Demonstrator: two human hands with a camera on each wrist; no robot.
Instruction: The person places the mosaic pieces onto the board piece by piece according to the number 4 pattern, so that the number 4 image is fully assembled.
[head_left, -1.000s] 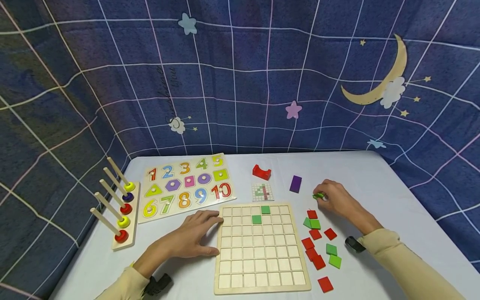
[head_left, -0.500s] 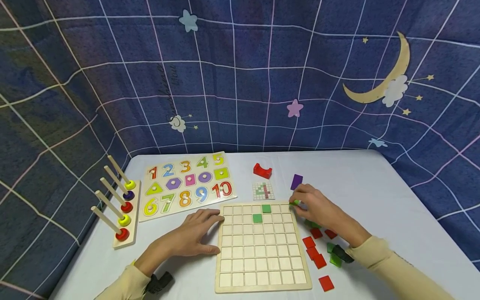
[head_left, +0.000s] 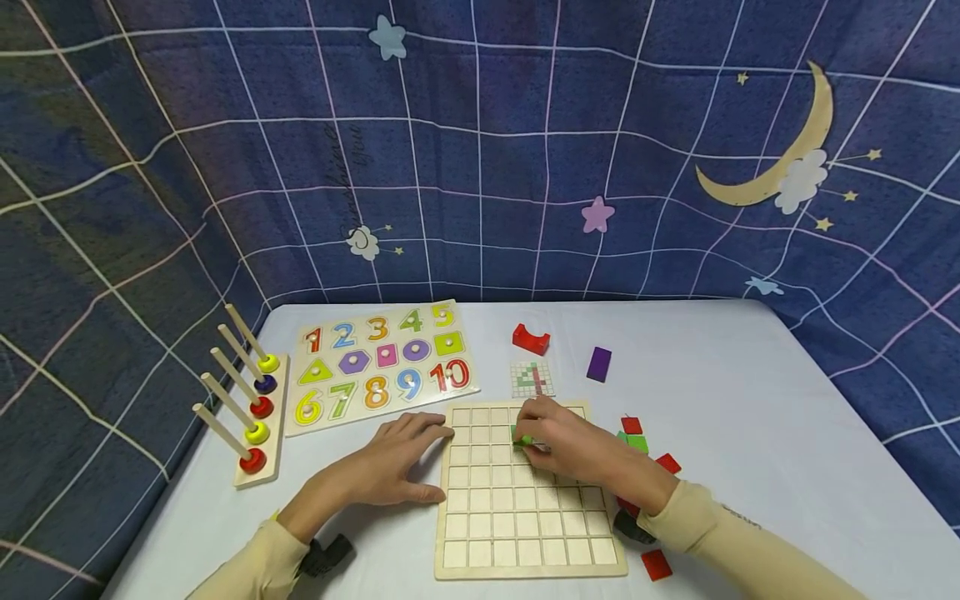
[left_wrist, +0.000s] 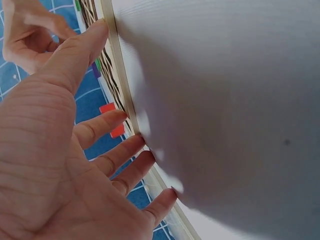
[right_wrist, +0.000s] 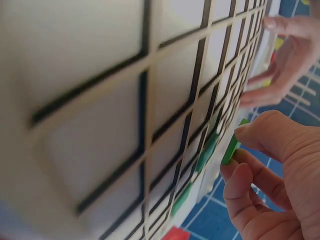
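Note:
A wooden grid board (head_left: 525, 517) lies on the white table, near the front. My right hand (head_left: 525, 440) hovers over its upper rows and pinches a small green tile (head_left: 522, 439) between thumb and fingers. In the right wrist view the green tile (right_wrist: 231, 145) stands on edge just above the grid board (right_wrist: 150, 100), next to two green tiles (right_wrist: 205, 152) set in cells. My left hand (head_left: 420, 467) lies flat on the table, fingers spread and touching the board's left edge (left_wrist: 120, 75).
Loose red tiles (head_left: 632, 425) and green tiles (head_left: 637, 443) lie right of the board. Behind it are a pattern card (head_left: 532, 379), a red arch block (head_left: 531, 339) and a purple block (head_left: 598, 364). A number puzzle (head_left: 382, 367) and a peg stacker (head_left: 251, 417) sit left.
My right hand carried the green tile from the table right of the board leftwards to over the board's upper rows. The left hand stayed in place.

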